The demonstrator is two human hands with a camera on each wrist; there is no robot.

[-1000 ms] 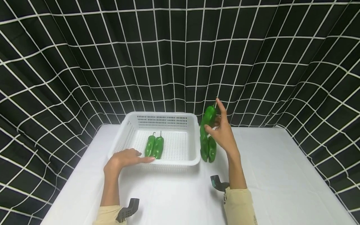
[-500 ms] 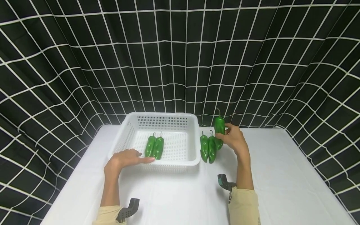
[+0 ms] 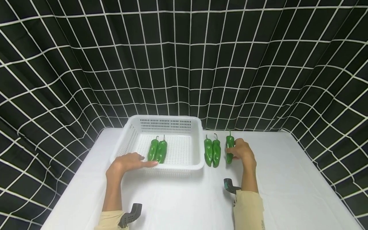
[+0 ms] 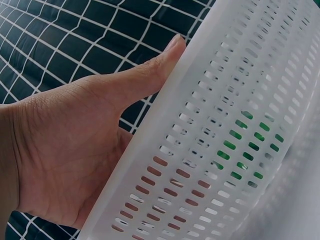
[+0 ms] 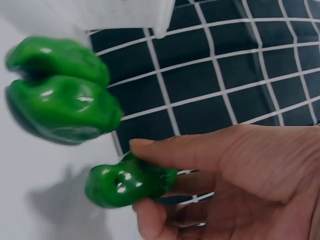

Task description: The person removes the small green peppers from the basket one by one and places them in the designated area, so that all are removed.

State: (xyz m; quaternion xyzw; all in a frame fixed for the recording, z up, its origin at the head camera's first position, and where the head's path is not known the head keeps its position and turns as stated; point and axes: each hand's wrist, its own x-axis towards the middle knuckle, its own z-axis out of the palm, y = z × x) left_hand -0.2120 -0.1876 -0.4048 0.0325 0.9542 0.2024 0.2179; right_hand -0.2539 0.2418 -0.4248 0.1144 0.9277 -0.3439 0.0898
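Note:
Near the front left corner of a white plastic basket [image 3: 132,134], my left hand [image 3: 127,162] holds the rim. Its thumb lies along the front rim, while the fingers reach inside and show through the slots in the left wrist view. Two glossy green chili peppers [image 3: 157,150] lie side by side in the basket. My right hand [image 3: 242,149] pinches a third green chili pepper [image 3: 230,141] between thumb and fingers, stem pointing away. In the right wrist view that pepper [image 5: 125,184] sits low beside the thumb; whether it touches the table is unclear.
Between the basket and my right hand, two more green chili peppers [image 3: 212,151] lie together on the white tabletop [image 3: 287,179]. A black curtain with a white grid [image 3: 184,64] rises behind and at both sides. Dark wrist mounts [image 3: 230,186] stick out at the sleeves.
My right hand has carried its pepper rightward and lowered it, from above the table pair to beside it. The left hand and the basket have not visibly moved.

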